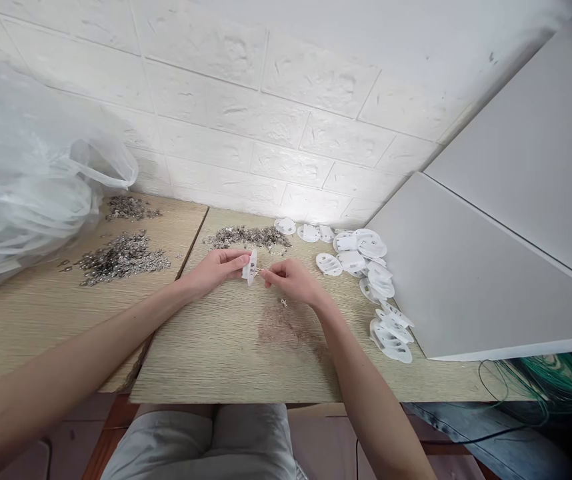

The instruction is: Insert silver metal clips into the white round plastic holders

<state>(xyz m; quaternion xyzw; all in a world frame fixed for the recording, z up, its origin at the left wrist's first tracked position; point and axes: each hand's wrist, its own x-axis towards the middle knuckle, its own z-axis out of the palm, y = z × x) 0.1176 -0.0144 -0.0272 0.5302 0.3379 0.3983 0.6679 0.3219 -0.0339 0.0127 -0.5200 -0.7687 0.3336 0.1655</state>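
Observation:
My left hand (217,270) pinches a white oval plastic piece (253,267), held on edge above the table. From the right, my right hand (290,279) reaches to its face, fingers closed on a small metal clip (260,271) that touches or nearly touches the piece. The clip's exact shape is too small to tell. A loose metal clip (283,303) lies on the wood just below my right hand. Behind both hands spreads a pile of small metal parts (251,237).
Several white plastic pieces (350,261) lie along the right side and wall. More metal parts (121,259) are heaped on the left table. A clear plastic bag (26,193) of white pieces stands at far left. A white panel (486,280) bounds the right; green wire (561,380) hangs there.

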